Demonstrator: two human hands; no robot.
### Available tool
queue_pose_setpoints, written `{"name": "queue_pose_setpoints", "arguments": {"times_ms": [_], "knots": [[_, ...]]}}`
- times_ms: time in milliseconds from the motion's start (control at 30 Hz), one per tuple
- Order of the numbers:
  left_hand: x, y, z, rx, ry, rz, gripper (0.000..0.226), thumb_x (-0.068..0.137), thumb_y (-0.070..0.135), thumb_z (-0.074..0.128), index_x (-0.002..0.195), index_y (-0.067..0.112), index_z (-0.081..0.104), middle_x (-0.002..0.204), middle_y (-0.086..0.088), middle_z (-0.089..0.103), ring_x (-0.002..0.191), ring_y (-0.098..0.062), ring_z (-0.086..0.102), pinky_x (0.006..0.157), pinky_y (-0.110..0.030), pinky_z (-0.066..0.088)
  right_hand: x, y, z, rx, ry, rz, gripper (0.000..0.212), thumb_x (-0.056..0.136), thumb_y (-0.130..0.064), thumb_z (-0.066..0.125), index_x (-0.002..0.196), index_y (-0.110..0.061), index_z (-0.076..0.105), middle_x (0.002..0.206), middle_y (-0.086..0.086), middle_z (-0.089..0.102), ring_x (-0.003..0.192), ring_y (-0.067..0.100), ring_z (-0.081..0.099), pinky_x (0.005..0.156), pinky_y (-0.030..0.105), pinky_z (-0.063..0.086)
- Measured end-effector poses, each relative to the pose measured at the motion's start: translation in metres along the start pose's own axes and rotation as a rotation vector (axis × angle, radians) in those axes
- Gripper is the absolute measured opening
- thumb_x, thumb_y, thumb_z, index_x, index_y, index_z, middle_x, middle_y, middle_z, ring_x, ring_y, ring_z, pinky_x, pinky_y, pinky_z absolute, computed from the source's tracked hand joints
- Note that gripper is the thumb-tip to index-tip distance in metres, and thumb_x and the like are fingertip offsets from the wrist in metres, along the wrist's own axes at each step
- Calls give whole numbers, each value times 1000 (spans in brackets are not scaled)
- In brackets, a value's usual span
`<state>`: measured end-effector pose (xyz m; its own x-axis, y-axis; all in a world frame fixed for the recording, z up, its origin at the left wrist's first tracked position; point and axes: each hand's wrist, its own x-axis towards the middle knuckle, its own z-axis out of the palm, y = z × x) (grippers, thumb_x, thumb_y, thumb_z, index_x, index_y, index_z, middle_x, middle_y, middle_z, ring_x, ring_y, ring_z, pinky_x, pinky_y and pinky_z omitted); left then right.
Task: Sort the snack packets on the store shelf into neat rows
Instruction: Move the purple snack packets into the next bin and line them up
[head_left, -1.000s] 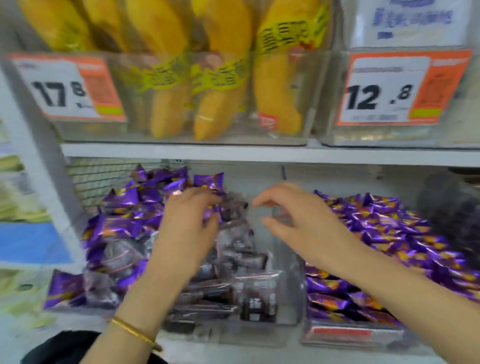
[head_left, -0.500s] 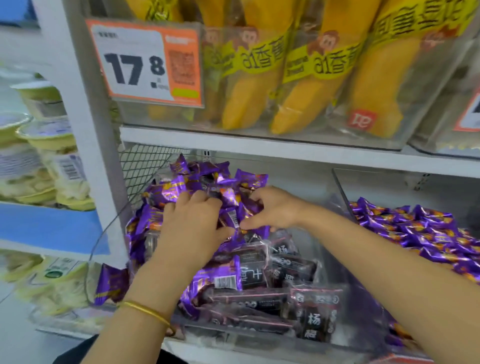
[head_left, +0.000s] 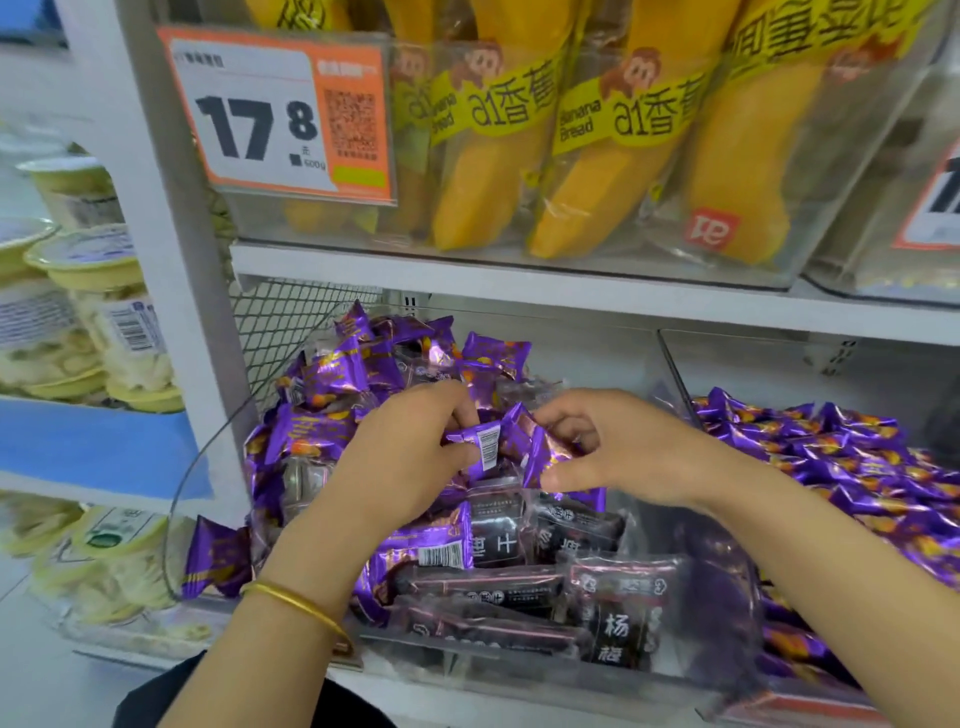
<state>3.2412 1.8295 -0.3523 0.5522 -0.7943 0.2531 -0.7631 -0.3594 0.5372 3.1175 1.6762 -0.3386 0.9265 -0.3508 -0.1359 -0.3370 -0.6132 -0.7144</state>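
Nearest the camera, a gold bangle (head_left: 297, 606) circles the left wrist, and just beyond it dark packets (head_left: 613, 618) lie flat along the front of a clear bin (head_left: 175, 525) on the lower shelf. Above these, the left hand (head_left: 410, 457) has its fingers curled, pinching a purple packet with a barcode (head_left: 484, 442) by one end. The right hand (head_left: 618, 447) is close beside it, thumb and fingers clamped on a second purple packet (head_left: 540, 453); the two packets touch where the hands meet over the middle of the bin. Behind the hands, a loose heap of purple packets (head_left: 363, 369) rises against the wire mesh at the back. In the neighbouring bin to the right lie more purple packets (head_left: 857, 462). On the upper shelf (head_left: 519, 283) stand banana bread packs (head_left: 493, 171) beside an orange price tag (head_left: 280, 114).
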Motion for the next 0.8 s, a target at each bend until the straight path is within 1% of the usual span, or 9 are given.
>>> {"name": "queue_pose_setpoints", "arguments": {"times_ms": [67, 167, 267, 333, 400, 500, 600, 700, 800], "knots": [[-1, 1, -2, -96, 53, 8, 14, 82, 9, 67, 85, 17, 56, 66, 10, 50, 60, -5, 46, 58, -15, 39, -9, -1, -4, 61, 59, -41, 44, 72, -4, 76, 113, -9, 60, 105, 8, 67, 94, 18, 61, 75, 6, 41], [-4, 3, -3, -238, 89, 1, 19, 87, 5, 59, 85, 21, 48, 68, 2, 54, 50, -6, 46, 50, -15, 36, -24, -2, -11, 152, 196, -133, 41, 73, -6, 76, 108, -22, 60, 104, -3, 66, 92, 8, 61, 73, 1, 40], [-6, 10, 1, -500, -4, -22, 24, 91, -2, 51, 85, 21, 46, 84, -12, 61, 64, -10, 66, 59, -23, 50, -35, 1, -14, 232, 311, -223, 42, 73, -6, 75, 102, -33, 59, 101, -9, 65, 87, 6, 63, 77, 11, 46], [-7, 17, 4, -680, -62, -27, 24, 90, -7, 49, 86, 16, 49, 98, -14, 59, 80, -19, 71, 73, -30, 57, -40, 5, -14, 78, 408, -276, 44, 75, -10, 75, 107, -36, 58, 105, -16, 61, 92, -6, 57, 80, 3, 38], [-8, 25, 6, -822, -107, -51, 26, 89, -14, 47, 88, 12, 51, 108, -13, 59, 86, -24, 71, 78, -29, 56, -42, 9, -12, -112, 491, -363, 47, 77, -12, 74, 115, -35, 58, 109, -14, 56, 102, -7, 49, 85, 1, 33], [-6, 29, 6, -1075, -118, -148, 32, 78, -19, 50, 96, 7, 52, 109, -13, 60, 89, -32, 69, 80, -33, 57, -42, 13, -10, -253, 514, -477, 46, 79, -16, 68, 119, -36, 57, 113, -13, 51, 107, 3, 50, 93, 19, 40], [-5, 33, 7, -1310, -155, -214, 40, 70, 5, 57, 110, 6, 52, 113, -15, 65, 93, -31, 68, 76, -39, 58, -42, 16, -6, -372, 533, -574, 44, 79, -17, 63, 119, -34, 57, 118, -11, 54, 107, 16, 56, 86, 43, 47], [-7, 39, 14, -1167, -171, -146, 40, 76, 14, 68, 114, 7, 55, 111, -9, 66, 96, -19, 66, 78, -36, 57, -43, 22, -4, -489, 532, -648, 41, 84, -18, 57, 122, -33, 53, 121, -9, 57, 106, 20, 56, 84, 43, 47], [-7, 40, 17, -981, -157, -126, 40, 72, 13, 75, 110, 12, 61, 104, -4, 70, 89, -19, 65, 84, -38, 54, -46, 26, -4, -480, 520, -599, 56, 77, -16, 67, 126, -30, 46, 119, -15, 53, 108, 11, 50, 94, 22, 38]]}}
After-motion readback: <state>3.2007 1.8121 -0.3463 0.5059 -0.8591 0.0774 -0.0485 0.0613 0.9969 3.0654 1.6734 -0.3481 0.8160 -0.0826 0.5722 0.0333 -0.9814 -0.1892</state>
